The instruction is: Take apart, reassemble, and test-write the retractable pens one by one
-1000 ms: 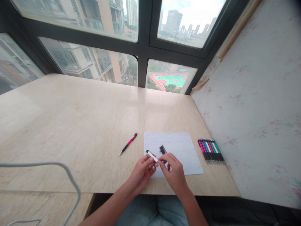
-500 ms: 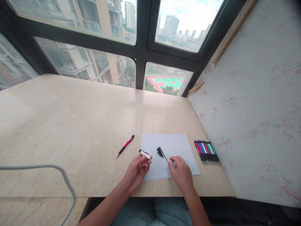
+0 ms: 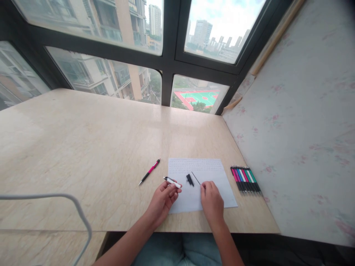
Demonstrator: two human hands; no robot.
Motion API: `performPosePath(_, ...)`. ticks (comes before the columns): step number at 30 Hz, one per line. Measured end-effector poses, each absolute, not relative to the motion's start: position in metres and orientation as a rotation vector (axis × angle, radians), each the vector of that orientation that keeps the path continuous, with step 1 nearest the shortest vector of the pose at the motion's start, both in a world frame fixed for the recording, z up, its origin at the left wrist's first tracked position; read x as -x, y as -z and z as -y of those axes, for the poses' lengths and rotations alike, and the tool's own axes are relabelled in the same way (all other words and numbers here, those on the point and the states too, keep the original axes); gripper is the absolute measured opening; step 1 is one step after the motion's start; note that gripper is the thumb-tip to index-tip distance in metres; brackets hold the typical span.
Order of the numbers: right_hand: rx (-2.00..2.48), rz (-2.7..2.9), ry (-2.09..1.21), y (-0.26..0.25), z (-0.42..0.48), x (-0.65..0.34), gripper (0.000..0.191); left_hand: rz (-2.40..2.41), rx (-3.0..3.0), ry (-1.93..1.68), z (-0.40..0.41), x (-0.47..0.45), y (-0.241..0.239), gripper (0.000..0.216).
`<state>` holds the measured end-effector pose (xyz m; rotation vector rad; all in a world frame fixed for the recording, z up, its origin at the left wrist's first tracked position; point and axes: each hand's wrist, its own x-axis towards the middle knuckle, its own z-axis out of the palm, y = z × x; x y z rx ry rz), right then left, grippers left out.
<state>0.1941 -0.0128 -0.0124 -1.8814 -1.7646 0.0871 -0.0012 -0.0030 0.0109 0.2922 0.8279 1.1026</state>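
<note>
My left hand (image 3: 164,199) is closed around a white pen barrel (image 3: 174,182) with a dark clip end pointing up and left. Between the fingertips of my right hand (image 3: 212,199) is one end of a thin black pen refill (image 3: 195,178), its other end slanting away to the upper left. Small black pen parts (image 3: 190,180) lie on the sheet of paper (image 3: 219,184) between my hands; their exact shapes are hard to make out. Faint lines of writing run across the top of that sheet.
A pink and black pen (image 3: 149,171) lies on the table left of the paper. Several coloured pens (image 3: 245,180) form a row at the right, near the wall (image 3: 299,140). A grey cable (image 3: 79,210) curves over the table's left front.
My right hand has turned and its fingers have closed in more around the refill, which has shifted slightly right, away from the black parts. My left hand still holds the barrel.
</note>
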Motion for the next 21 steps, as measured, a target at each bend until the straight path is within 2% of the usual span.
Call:
performPosePath(8,1.537,1.591,-0.725,-0.015,0.026,-0.205,0.022,-0.868,-0.313,-1.193,0.001,0.004,-0.009,0.019)
performPosePath(16,1.443,1.66,-0.661,-0.03,0.027,-0.203,0.018,-0.88,-0.265,-1.255,-0.001,0.004,-0.01,0.021)
performPosePath(21,1.439,1.718,-0.605,-0.031,0.026,-0.197,0.016,-0.888,-0.348,-1.172,0.003,0.0,-0.013,0.025)
